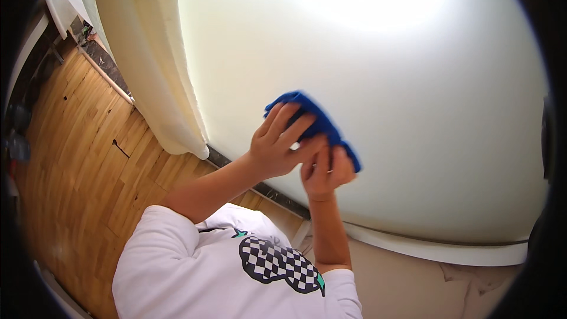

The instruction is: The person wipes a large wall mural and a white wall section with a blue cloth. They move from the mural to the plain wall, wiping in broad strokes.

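Note:
Both of my hands hold a blue cloth point(325, 126) in front of a pale, smooth wall point(421, 119). My left hand point(279, 141) lies over the cloth's left part, with its fingers spread across the folds. Lower and to the right, my right hand point(328, 170) grips the cloth's lower part with bent fingers. The two hands are close together at the cloth's lower edge. Some fingertips are blurred or hidden, and whether the cloth touches the wall cannot be told.
A cream curtain point(146, 62) hangs at the left, above a wooden floor point(88, 164). A dark baseboard point(283, 201) runs along the wall's foot. At the lower right, a white ledge point(425, 248) borders a beige surface point(398, 279). Clear containers point(18, 147) stand at the far left.

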